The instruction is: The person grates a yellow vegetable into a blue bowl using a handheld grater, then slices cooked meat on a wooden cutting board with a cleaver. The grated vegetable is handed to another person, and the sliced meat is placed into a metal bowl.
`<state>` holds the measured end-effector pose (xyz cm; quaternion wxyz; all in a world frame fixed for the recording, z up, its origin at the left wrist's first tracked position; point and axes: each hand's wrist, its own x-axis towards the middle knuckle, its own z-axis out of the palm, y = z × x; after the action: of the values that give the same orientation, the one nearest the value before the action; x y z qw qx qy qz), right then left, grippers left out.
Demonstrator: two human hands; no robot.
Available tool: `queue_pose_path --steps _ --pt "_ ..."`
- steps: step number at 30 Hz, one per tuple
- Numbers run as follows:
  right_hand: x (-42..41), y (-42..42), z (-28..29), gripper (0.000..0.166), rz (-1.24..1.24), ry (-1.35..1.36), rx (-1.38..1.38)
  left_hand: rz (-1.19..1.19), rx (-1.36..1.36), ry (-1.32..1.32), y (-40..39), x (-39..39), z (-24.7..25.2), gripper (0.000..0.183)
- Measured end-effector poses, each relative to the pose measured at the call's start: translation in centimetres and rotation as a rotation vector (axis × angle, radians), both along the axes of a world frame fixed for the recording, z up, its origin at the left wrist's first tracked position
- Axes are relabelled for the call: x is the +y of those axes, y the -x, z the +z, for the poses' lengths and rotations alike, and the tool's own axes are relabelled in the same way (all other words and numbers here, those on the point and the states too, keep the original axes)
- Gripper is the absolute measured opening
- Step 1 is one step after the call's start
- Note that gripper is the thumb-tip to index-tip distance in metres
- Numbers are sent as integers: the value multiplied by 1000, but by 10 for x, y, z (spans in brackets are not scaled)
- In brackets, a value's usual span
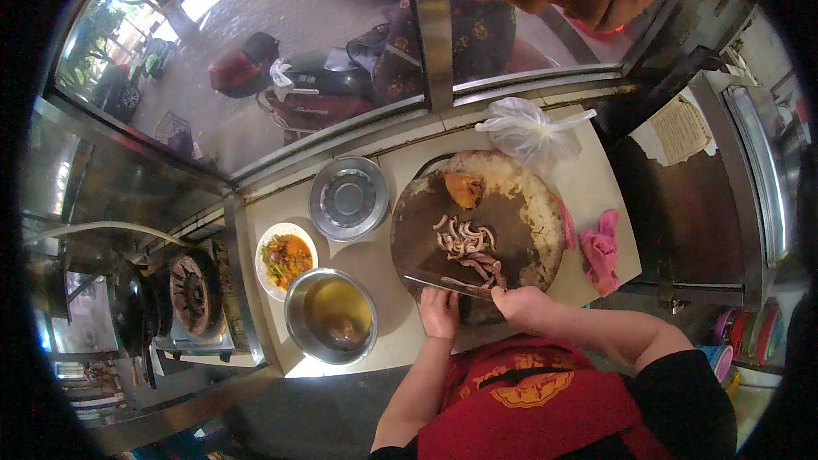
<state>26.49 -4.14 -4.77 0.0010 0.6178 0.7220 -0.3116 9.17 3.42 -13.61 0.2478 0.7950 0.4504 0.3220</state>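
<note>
My right hand (521, 306) grips a knife (441, 283) at the near edge of a round wooden chopping block (409, 230). The thin blade points left across the block. Just below the blade, my left hand (439, 316) rests with its fingers bent towards it; whether they hold a piece is hidden. Beyond the blade lies a pile of cut strips of pale meat (465, 237), with more strips (489, 268) trailing towards the knife. A brown-orange chunk (464, 189), perhaps cooked meat, sits at the far side of the block.
Left of the block stand a metal pot (339, 303) of yellowish liquid, a white plate of food in sauce (286, 255) and a round metal lid or basin (349, 198). A tied plastic bag (537, 131) lies behind the block, a pink cloth (599, 252) right. A gas burner (192, 294) is far left.
</note>
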Motion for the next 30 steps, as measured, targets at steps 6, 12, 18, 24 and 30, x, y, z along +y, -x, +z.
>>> queue_pose_path --steps 6,12,18,24,30 --pt "40 36 -10 23 -102 -8 12 -44 -5 67 6 0 -6 17" --pt "49 11 1 19 -213 112 23 -12 -60 8 3 1 -9 14" --pt "10 4 4 20 -104 105 59 -24 -82 -33 2 0 -12 14" --pt "42 34 -4 16 -125 148 15 -79 2 40 7 0 -6 13" --pt "39 9 2 31 -164 172 -24 -14 -79 -16 3 0 -9 12"
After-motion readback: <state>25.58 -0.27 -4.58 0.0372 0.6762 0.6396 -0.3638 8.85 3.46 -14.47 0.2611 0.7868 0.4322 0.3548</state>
